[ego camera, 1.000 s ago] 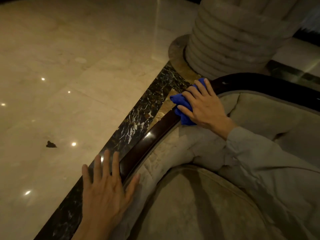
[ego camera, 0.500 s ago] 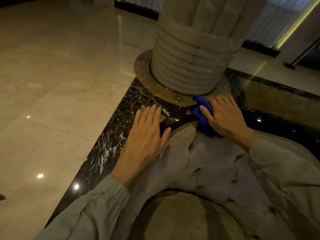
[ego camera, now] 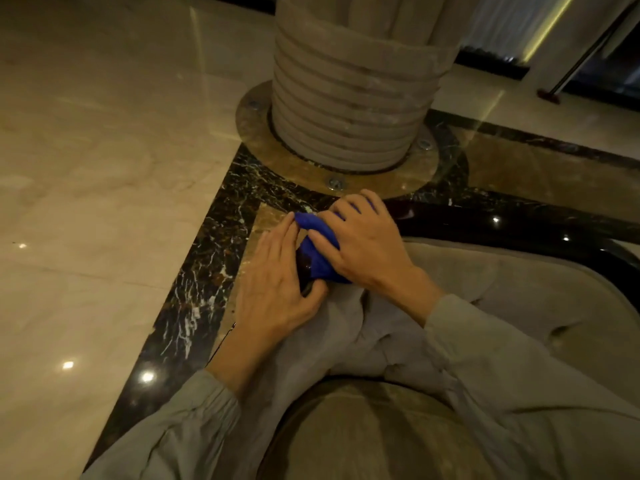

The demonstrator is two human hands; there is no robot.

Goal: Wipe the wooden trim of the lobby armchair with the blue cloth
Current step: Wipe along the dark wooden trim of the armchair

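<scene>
The right hand [ego camera: 363, 251] presses the bunched blue cloth [ego camera: 320, 251] onto the dark wooden trim [ego camera: 485, 225] at the rounded corner of the armchair [ego camera: 519, 306], where the rail bends from the far edge toward the near left. Its fingers are spread and curled over the cloth, clamping it down against the wood. The left hand [ego camera: 277, 289] lies just beside it on the left, flat, fingers together and stretched along the outer side of the trim, the thumb tucked against the rail. Its fingertips touch the far end of the cloth, though I cannot tell whether they grip it or only steady it.

The wiping is under way, and the corner looks like the stretch in hand. The glossy rail running off to the right along the chair back shows bright reflections; whether it is already cleaned cannot be told.

The next move likely calls for keeping the cloth wrapped over the curve while sliding it round the bend, with steady pressure so it does not slip off onto the beige upholstery [ego camera: 363, 323]. The column [ego camera: 353, 98] stands close behind on the marble floor [ego camera: 104, 168], leaving little room on the far side.
</scene>
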